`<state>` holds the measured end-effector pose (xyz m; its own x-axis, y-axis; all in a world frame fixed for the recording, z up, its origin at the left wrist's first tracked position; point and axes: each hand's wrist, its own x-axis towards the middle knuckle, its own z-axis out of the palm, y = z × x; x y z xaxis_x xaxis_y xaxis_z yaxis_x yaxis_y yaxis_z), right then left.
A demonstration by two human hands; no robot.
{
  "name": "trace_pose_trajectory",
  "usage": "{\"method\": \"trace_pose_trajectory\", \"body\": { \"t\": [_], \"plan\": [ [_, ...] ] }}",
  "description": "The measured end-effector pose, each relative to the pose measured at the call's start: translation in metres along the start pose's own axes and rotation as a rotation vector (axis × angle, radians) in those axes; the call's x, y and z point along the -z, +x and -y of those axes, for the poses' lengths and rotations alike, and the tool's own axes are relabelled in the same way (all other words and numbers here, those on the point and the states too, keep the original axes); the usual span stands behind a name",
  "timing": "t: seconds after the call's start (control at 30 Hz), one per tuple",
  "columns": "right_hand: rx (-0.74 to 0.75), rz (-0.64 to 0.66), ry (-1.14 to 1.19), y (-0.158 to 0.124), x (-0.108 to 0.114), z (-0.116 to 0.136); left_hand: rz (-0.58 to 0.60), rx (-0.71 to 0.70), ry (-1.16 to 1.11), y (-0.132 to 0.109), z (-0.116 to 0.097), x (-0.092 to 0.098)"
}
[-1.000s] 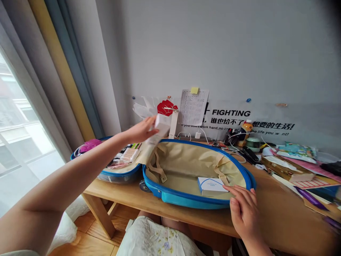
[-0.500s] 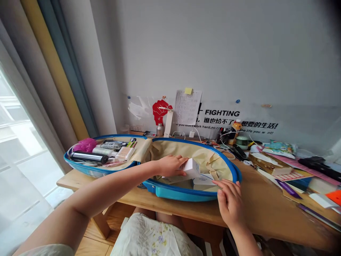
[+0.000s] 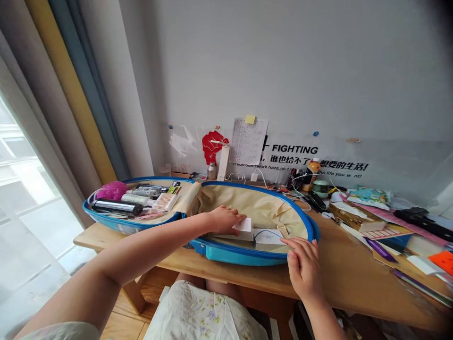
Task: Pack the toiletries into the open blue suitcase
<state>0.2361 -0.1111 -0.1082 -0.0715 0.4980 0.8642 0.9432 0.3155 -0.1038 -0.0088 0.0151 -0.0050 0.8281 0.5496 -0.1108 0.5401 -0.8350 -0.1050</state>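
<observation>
An open blue suitcase (image 3: 244,258) with a beige lining lies on the wooden desk. In its right half, my left hand (image 3: 225,220) is closed around the left end of a white box (image 3: 244,227), which lies low inside the case. A second white box (image 3: 269,239) with a blue curved line sits just to the right of it. My right hand (image 3: 305,262) rests at the front right rim, thumb apart and fingers reaching over the edge beside the second box. The fingertips of my left hand are partly hidden behind the first box.
The left half of the case holds a pink bath puff (image 3: 112,190), a dark cylinder (image 3: 116,208), bottles and a box of cotton swabs (image 3: 165,202). On the right, the desk (image 3: 339,274) carries papers, a purple item (image 3: 381,249) and a green-lidded jar (image 3: 320,188). A wall stands behind.
My left hand has lowered the white box and turned it level, beside the second box, which now shows more fully. My right hand has stayed at the rim.
</observation>
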Motion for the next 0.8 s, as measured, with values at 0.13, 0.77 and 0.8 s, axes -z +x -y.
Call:
{"method": "trace_pose_trajectory", "body": {
  "t": [0.13,0.77,0.8],
  "plan": [
    [0.016,-0.029,0.007,0.002,0.000,0.002,0.006,0.009,0.017,0.006,-0.004,-0.004],
    [0.021,-0.051,0.036,0.003,0.000,0.004,-0.002,-0.040,0.026,0.027,-0.012,-0.015],
    [0.022,-0.049,0.035,0.003,0.000,0.004,-0.029,-0.109,0.006,0.025,-0.013,-0.014]
  ]
}}
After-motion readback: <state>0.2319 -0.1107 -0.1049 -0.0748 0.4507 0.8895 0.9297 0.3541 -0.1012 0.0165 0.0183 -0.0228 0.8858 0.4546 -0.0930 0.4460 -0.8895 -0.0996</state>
